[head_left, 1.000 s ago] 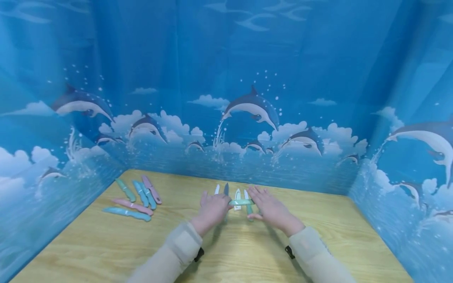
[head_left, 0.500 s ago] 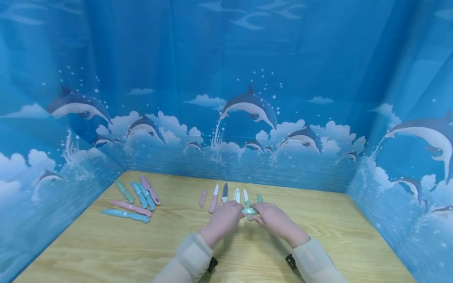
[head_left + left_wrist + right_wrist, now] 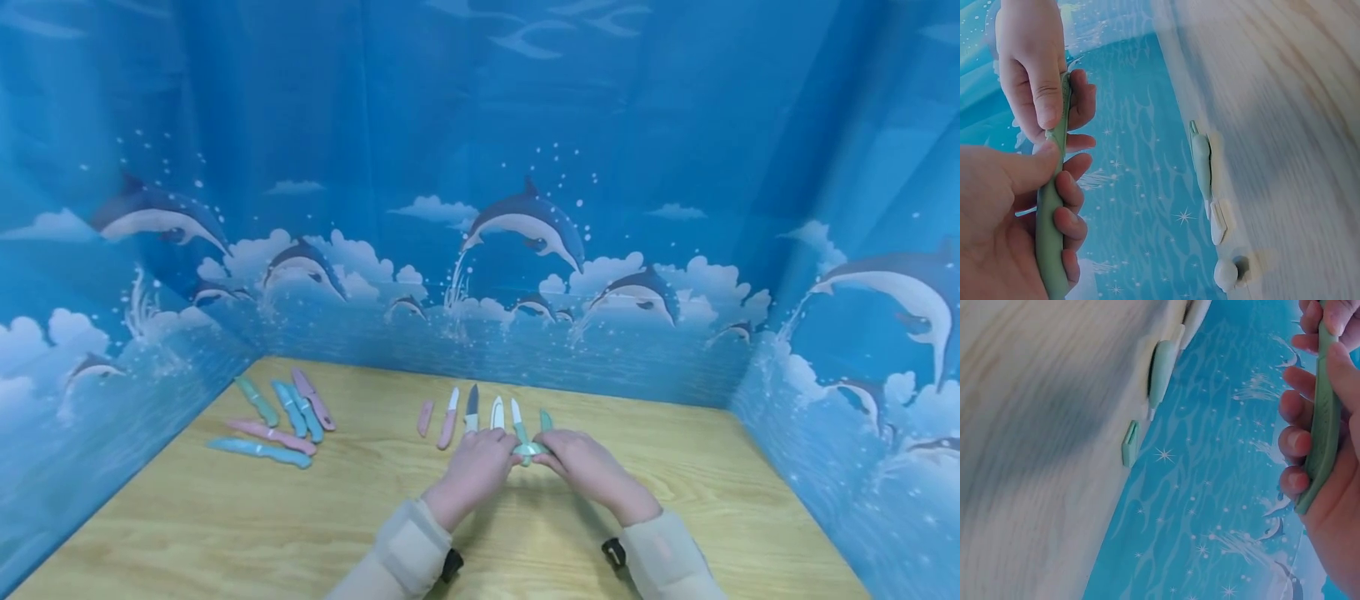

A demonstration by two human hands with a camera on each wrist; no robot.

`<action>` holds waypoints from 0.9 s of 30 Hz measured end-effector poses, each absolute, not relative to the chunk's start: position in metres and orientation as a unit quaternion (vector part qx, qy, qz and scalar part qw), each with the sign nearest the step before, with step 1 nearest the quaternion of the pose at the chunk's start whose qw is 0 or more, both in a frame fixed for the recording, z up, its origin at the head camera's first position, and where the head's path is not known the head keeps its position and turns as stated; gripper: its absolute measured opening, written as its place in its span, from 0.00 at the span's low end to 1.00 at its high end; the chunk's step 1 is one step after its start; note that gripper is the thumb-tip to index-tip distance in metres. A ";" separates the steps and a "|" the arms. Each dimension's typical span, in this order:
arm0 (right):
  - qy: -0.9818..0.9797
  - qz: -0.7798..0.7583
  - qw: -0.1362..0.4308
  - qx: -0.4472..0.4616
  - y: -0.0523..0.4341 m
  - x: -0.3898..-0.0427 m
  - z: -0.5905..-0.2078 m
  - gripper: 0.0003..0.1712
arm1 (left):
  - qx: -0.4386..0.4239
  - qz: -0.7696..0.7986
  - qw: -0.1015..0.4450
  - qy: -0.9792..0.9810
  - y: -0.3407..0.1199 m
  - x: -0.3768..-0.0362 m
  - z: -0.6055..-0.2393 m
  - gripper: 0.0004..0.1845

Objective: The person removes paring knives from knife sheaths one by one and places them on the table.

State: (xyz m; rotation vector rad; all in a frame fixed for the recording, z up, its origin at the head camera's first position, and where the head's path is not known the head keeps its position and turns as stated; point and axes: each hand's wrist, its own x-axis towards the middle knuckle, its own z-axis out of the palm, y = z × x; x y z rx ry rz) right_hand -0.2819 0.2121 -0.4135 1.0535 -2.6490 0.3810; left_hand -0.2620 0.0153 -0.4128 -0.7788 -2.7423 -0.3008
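So both hands have the green knife (image 3: 529, 449) pinched between them, just in front of the row of bare knives (image 3: 491, 414): left hand (image 3: 475, 468) wrapped round one end, right hand (image 3: 587, 463) round the other. Looks light, stiff, smooth plastic, probably a bit slippery, so grab the handle, never the blade side.

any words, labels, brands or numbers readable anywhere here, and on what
None: no view shows readable text.
The green knife held between the left hand and right hand shows no marking.
The knives on the table are too small to show any brand.
The blue backdrop carries only dolphin and cloud pictures, no words.
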 end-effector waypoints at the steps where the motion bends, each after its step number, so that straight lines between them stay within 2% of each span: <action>1: -0.914 0.133 0.129 0.362 0.212 -0.281 -0.414 0.12 | -0.271 -0.104 0.137 -0.947 0.015 -0.261 -0.413 0.13; 13: -0.914 0.134 0.117 0.364 0.215 -0.277 -0.409 0.09 | -0.289 -0.099 0.136 -0.942 0.013 -0.261 -0.409 0.15; 19: -0.921 0.139 0.103 0.349 0.214 -0.278 -0.408 0.10 | -0.286 -0.093 0.134 -0.944 0.013 -0.262 -0.406 0.15; 27: -0.921 0.138 0.089 0.353 0.215 -0.278 -0.409 0.08 | -0.287 -0.110 0.114 -0.945 0.013 -0.261 -0.409 0.16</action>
